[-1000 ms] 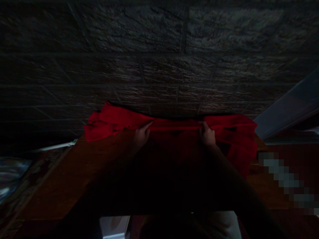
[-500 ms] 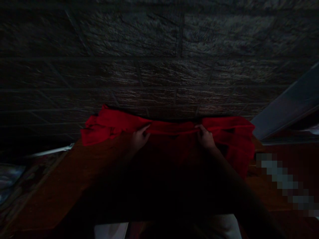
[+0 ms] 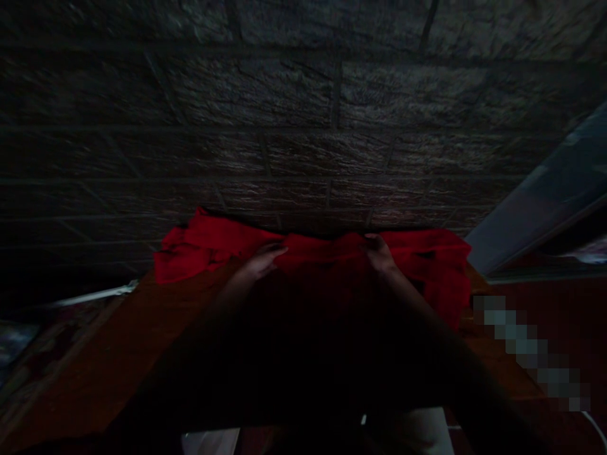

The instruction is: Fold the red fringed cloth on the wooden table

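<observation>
A red garment (image 3: 327, 248) lies spread across a brown wooden table (image 3: 156, 328), its upper edge close to the wall. It has a bunched sleeve-like part (image 3: 184, 256) on the left and a folded part (image 3: 439, 272) hanging down on the right. My left hand (image 3: 265, 260) is closed on the cloth left of the middle, thumb and fingers near together. On the other side my right hand (image 3: 379, 251) pinches the upper edge, fingers curled. The garment's lower part is lost in deep shadow between my arms.
A dark brick-patterned wall (image 3: 298, 151) rises behind the table. A grey slanted post (image 3: 521, 196) stands at the right. Below it on the right is a pixelated patch (image 3: 526, 347). A white bar (image 3: 90, 296) lies off the table's left side.
My left hand has turned flatter, its thumb and fingers closer together. My right hand has curled more over the cloth's edge. The view has tilted up slightly.
</observation>
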Available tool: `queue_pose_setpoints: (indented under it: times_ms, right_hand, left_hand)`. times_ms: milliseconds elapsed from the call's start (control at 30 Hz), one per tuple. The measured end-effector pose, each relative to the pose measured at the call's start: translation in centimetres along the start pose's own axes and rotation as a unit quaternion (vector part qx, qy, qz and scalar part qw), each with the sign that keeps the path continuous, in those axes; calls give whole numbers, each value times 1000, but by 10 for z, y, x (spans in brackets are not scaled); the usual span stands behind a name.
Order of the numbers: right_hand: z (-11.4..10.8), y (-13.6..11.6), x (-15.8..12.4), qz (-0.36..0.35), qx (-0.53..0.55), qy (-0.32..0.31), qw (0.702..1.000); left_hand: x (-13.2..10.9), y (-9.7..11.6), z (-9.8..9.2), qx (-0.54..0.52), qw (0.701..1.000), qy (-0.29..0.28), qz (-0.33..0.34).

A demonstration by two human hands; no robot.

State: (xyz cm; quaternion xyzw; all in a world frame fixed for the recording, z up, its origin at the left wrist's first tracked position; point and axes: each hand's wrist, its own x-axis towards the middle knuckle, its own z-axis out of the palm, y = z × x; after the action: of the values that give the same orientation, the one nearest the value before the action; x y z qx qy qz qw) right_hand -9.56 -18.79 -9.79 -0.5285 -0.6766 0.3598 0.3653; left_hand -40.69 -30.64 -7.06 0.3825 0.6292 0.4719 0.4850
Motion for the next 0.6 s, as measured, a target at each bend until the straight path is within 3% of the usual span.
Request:
queue_pose_setpoints:
  times_ms: [233,400,533,600]
  right_hand:
    - [-3,-11,15,77,11,-95,992]
    - [-11,-30,39,94,-20,-151,984]
    - [-7,-40,36,75,28,-193,978]
    - [-2,-40,28,45,57,-177,982]
  left_hand:
    - [1,-9,-9,-3,1000,30,-3]
    - [10,1,-6,21,999,-46,-13]
    - [11,1,-6,26,999,-34,9]
    - [10,-2,-8,35,999,-13,23]
